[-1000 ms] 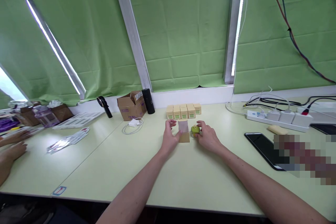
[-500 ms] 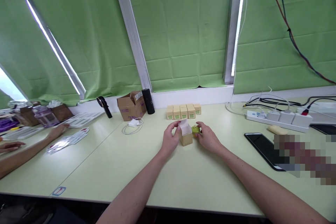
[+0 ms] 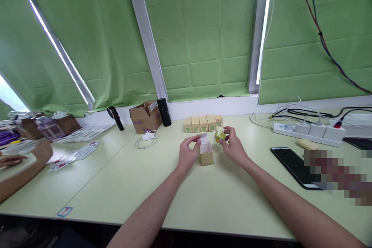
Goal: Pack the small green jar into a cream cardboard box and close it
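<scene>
A small tan cardboard box [image 3: 207, 155] stands upright on the pale green table [image 3: 186, 197] with its white top flap open. My left hand [image 3: 188, 152] grips the box's left side, thumb and fingers curled at the flap. My right hand [image 3: 232, 146] pinches a small round green-yellow object [image 3: 219, 136], held just above and to the right of the box's open top. Behind them a row of several closed tan boxes with green labels [image 3: 202, 123] stands near the window sill.
A brown carton [image 3: 145, 116], a black cylinder [image 3: 164, 112] and a white charger with cable [image 3: 147, 137] lie at the back left. A black phone [image 3: 294, 164] and a white power strip [image 3: 308, 130] lie at the right. Another person's hands [image 3: 26, 155] work over flat packets [image 3: 72, 157] at the far left.
My right hand has lifted the green-yellow object off the table to beside the box's top. The box came upright in my left hand. The other person's hand drew back left.
</scene>
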